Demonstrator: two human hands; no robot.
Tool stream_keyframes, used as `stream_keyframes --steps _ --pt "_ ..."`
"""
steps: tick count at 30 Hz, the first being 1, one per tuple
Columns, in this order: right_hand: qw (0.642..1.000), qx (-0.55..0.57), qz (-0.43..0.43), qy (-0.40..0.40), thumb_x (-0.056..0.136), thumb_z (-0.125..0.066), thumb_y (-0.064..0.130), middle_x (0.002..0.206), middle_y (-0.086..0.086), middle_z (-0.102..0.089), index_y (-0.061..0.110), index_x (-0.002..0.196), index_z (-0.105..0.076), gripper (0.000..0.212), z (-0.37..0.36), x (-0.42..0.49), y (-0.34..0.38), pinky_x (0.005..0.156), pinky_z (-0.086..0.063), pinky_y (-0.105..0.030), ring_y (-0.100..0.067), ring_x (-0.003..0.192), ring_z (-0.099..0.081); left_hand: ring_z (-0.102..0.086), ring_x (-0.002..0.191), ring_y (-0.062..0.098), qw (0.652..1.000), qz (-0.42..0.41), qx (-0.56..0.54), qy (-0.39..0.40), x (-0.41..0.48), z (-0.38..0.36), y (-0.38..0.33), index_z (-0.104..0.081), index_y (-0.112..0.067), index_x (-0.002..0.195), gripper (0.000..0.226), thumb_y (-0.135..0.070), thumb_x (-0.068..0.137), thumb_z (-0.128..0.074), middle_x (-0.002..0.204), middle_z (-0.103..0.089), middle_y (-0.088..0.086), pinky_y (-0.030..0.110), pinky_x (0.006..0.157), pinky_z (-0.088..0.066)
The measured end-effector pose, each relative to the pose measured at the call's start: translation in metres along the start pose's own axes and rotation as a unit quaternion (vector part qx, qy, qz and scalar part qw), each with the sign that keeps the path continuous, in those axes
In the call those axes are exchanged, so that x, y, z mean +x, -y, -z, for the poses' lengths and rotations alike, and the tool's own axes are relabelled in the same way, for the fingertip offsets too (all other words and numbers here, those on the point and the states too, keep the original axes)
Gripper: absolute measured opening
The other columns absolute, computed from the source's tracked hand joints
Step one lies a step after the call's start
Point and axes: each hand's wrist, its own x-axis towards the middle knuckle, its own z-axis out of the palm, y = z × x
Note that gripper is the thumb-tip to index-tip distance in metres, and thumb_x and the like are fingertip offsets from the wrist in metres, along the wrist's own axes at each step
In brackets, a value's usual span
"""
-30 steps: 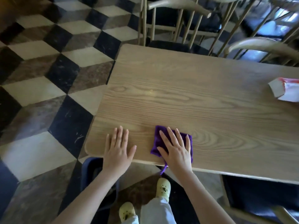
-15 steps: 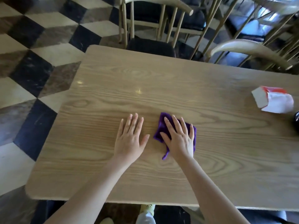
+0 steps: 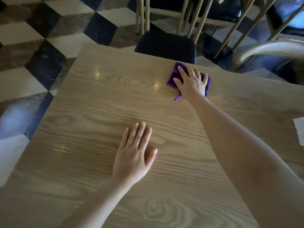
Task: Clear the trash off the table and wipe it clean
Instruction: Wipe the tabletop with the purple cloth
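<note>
The wooden desk [image 3: 98, 112] fills most of my view, its grain running left to right. Just beyond its far edge stands a chair with a dark seat [image 3: 166, 45].

I have 2 hands on the top. My left hand [image 3: 134, 153] lies flat near the middle, fingers straight and close together, holding nothing. I judge it to be a brace while I lean forward. My right hand [image 3: 192, 83] is stretched out to the far edge, fingers spread and flat, pressing the purple cloth [image 3: 173, 77] onto the wood just short of the rim by the chair seat. The cloth is small and bunched, with a loose tail at its near left corner.

To wipe well from here, I would put palm weight over the cloth's middle so it does not roll. I would draw overlapping strokes along the grain and run each 1 right to the rim without letting the cloth slip off toward the chair.

At the right border a white piece of trash [image 3: 298, 129] shows only a corner. I judge it should be lifted off, not shoved along by the cloth.
</note>
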Motion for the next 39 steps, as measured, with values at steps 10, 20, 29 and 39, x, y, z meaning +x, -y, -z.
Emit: stream_keyframes --steps 10,20,29,39 --pt "0.997 0.005 0.081 -0.016 0.095 -0.026 0.054 0.156 0.003 -0.023 0.035 0.145 -0.026 0.054 -0.006 0.026 0.018 0.116 -0.002 -0.053 -0.023 0.146 -0.012 -0.024 0.144 0.022 1.000 0.007 0.019 0.006 0.002 -0.002 0.005 -0.037 -0.014 0.144 0.064 -0.049 0.091 -0.038 0.154 -0.029 0.008 0.045 0.115 -0.023" --pt "0.997 0.016 0.069 -0.010 0.090 -0.032 0.054 0.153 0.007 -0.032 0.035 0.140 -0.039 0.054 -0.015 -0.151 -0.025 0.116 -0.007 -0.055 -0.022 0.144 -0.022 -0.027 0.143 0.023 0.999 0.004 0.032 0.011 0.003 0.001 0.004 -0.038 -0.013 0.143 0.064 -0.049 0.091 -0.034 0.152 -0.032 0.010 0.042 0.117 -0.017" --pt "1.000 0.022 -0.003 -0.020 0.085 -0.041 0.054 0.145 0.006 -0.045 0.037 0.134 -0.048 0.052 -0.030 -0.357 -0.006 0.110 -0.018 -0.052 -0.025 0.136 -0.040 -0.012 0.147 0.024 0.999 -0.001 0.003 0.041 0.004 0.005 0.003 -0.025 -0.013 0.148 0.069 -0.052 0.091 -0.026 0.158 -0.018 0.010 0.041 0.119 -0.002" --pt "0.996 0.021 -0.079 -0.024 0.086 -0.042 0.056 0.148 0.006 -0.042 0.039 0.136 -0.044 0.054 -0.035 -0.453 -0.021 0.108 -0.023 -0.052 -0.024 0.137 -0.039 -0.026 0.142 0.035 0.996 -0.074 -0.030 0.049 -0.031 -0.005 -0.054 -0.037 -0.006 0.143 0.072 -0.050 0.088 -0.021 0.151 -0.031 0.020 0.046 0.117 -0.011"
